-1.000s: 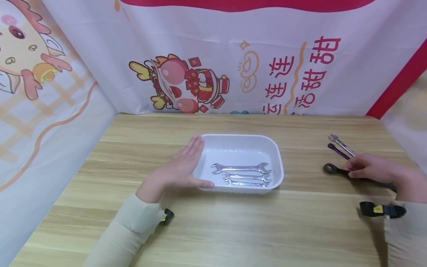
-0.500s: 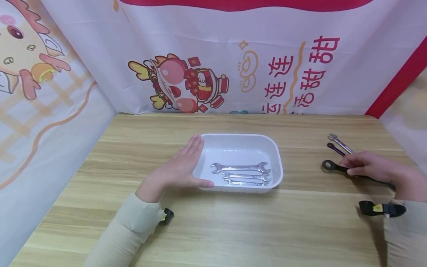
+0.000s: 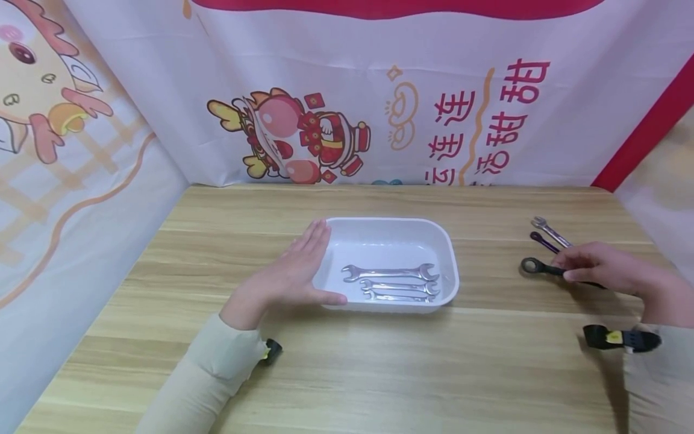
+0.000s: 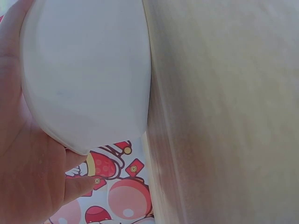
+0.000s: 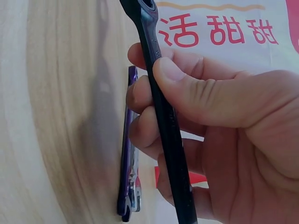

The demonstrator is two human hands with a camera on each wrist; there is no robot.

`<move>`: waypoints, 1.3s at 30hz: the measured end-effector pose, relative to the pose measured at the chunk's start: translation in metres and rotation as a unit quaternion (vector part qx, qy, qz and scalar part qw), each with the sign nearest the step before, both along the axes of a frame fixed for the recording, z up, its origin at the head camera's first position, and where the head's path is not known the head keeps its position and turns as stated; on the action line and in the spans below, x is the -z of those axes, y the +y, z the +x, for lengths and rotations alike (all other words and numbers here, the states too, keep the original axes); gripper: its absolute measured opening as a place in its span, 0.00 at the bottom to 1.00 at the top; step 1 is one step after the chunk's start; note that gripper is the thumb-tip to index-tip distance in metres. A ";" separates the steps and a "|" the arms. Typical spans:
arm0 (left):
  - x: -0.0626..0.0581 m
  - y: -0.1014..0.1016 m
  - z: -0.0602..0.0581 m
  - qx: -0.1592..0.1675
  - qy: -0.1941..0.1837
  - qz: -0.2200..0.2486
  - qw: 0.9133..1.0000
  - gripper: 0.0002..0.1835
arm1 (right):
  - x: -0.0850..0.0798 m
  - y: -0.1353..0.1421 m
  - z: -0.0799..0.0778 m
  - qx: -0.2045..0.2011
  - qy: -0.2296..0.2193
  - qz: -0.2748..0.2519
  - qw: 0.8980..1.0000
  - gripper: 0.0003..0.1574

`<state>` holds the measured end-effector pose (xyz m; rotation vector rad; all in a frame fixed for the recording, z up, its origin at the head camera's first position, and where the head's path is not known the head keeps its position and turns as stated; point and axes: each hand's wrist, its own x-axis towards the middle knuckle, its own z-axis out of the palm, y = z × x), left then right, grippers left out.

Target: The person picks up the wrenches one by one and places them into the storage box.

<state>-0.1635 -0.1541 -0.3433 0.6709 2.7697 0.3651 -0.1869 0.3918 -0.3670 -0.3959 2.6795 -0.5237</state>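
Observation:
My left hand (image 3: 293, 271) rests against the left end of a white plastic tray (image 3: 451, 259), fingers straight along its rim and thumb over the near edge. Several silver open-end wrenches (image 3: 390, 273) lie side by side inside it. At the right, my right hand (image 3: 612, 268) holds a black ratchet wrench (image 5: 163, 112), pinched between thumb and curled fingers; its ring end (image 3: 532, 266) points left. In the right wrist view the black wrench appears raised off the table. Just beyond that hand lie a dark purple wrench (image 3: 544, 242) and a silver wrench (image 3: 552, 232), partly hidden by it.
The wood-grain table (image 3: 379, 374) ends at a printed white cloth backdrop (image 3: 336, 60). More printed cloth hangs along the left side (image 3: 81, 199). A black strap device (image 3: 620, 339) sits at the right wrist, and another (image 3: 273, 351) at the left.
The black wrench has shifted slightly left in my right hand, and its handle end has swung and shows less beneath the wrist. My left hand and the tray stay in place.

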 end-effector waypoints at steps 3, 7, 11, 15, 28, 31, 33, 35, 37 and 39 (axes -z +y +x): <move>0.000 -0.001 0.000 0.000 -0.001 0.002 1.000 0.73 | -0.002 -0.001 0.000 0.002 -0.001 -0.002 1.000 0.12; 0.000 -0.001 0.000 -0.002 -0.002 0.002 1.000 0.74 | -0.007 -0.004 0.001 0.009 -0.007 -0.013 1.000 0.11; 0.000 -0.002 0.001 -0.004 -0.001 0.003 1.000 0.73 | -0.014 -0.009 0.003 0.012 -0.003 -0.013 1.000 0.12; 0.001 -0.002 0.001 -0.004 0.001 0.001 1.000 0.74 | -0.020 -0.012 0.005 0.009 0.014 -0.006 1.000 0.13; 0.001 -0.001 0.001 0.004 0.001 -0.003 1.000 0.74 | -0.026 -0.020 0.013 -0.008 0.069 -0.045 0.997 0.12; 0.000 -0.001 0.002 0.002 -0.001 0.000 1.000 0.74 | -0.029 -0.024 0.013 -0.013 0.080 -0.043 0.996 0.11; 0.000 0.000 0.002 0.000 -0.002 0.002 1.000 0.73 | -0.032 -0.028 0.012 -0.010 0.074 -0.036 0.997 0.12; -0.001 -0.001 0.002 0.000 -0.003 0.001 1.000 0.73 | -0.035 -0.032 0.011 -0.007 0.061 -0.030 0.998 0.14; 0.000 -0.001 0.001 0.001 -0.003 0.002 1.000 0.74 | -0.038 -0.036 0.011 -0.008 0.058 -0.028 0.998 0.14; 0.000 -0.001 0.001 0.002 -0.004 0.003 1.000 0.74 | -0.040 -0.039 0.011 -0.009 0.059 -0.030 0.998 0.14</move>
